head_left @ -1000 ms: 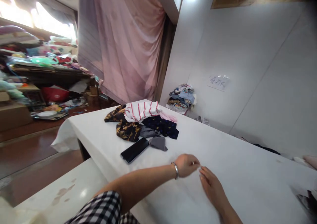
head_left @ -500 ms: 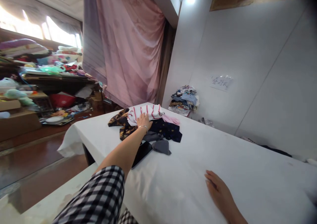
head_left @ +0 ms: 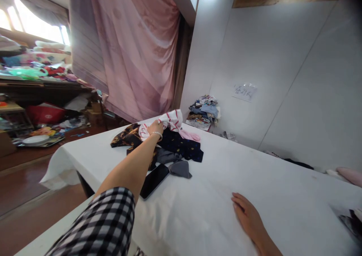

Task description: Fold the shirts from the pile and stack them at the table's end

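My left hand (head_left: 155, 128) is stretched out to a small heap of clothes at the far end of the white table (head_left: 215, 180) and grips a white cloth with red stripes (head_left: 171, 118), which is lifted off the heap. Under it lie a dark blue dotted garment (head_left: 182, 146), a black and gold patterned one (head_left: 124, 136), a pink piece (head_left: 191, 135) and grey pieces (head_left: 180, 168). My right hand (head_left: 249, 218) rests flat on the tabletop, fingers together, holding nothing.
A black phone (head_left: 154, 180) lies on the table under my left forearm. A pile of folded clothes (head_left: 204, 112) sits by the white wall. Pink curtain behind. Cluttered shelves and a red bin (head_left: 45, 113) stand at the left. Dark fabric (head_left: 350, 222) at the right edge.
My left hand left the spot beside my right hand, reached to the heap, closed on the striped cloth and raised it. My right hand stayed flat on the table.
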Action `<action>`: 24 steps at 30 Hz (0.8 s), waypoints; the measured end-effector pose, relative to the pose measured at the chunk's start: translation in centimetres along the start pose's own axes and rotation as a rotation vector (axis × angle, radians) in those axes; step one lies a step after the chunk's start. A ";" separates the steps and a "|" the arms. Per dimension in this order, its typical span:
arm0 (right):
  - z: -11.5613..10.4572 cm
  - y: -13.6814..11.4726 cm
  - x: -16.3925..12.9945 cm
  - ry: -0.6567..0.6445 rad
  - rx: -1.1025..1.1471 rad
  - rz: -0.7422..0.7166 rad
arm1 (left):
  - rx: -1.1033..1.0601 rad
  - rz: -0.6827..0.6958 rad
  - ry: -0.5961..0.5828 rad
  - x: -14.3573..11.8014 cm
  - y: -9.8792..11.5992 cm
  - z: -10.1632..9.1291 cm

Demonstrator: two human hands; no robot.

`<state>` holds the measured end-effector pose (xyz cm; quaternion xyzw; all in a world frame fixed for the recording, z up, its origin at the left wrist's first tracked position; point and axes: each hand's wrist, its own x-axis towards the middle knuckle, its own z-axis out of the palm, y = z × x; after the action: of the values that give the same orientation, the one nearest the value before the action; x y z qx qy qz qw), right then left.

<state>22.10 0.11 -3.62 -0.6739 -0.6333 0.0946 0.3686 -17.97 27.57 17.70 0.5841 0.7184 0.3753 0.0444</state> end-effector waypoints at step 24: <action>-4.8 -2.0 1.1 0.428 1.364 0.504 | -0.586 0.375 -1.026 -29.0 16.5 11.3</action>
<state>23.62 -0.88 1.40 -0.4247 -0.1757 0.4138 0.7858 10.09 8.34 8.50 0.7700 0.3576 0.2297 0.4758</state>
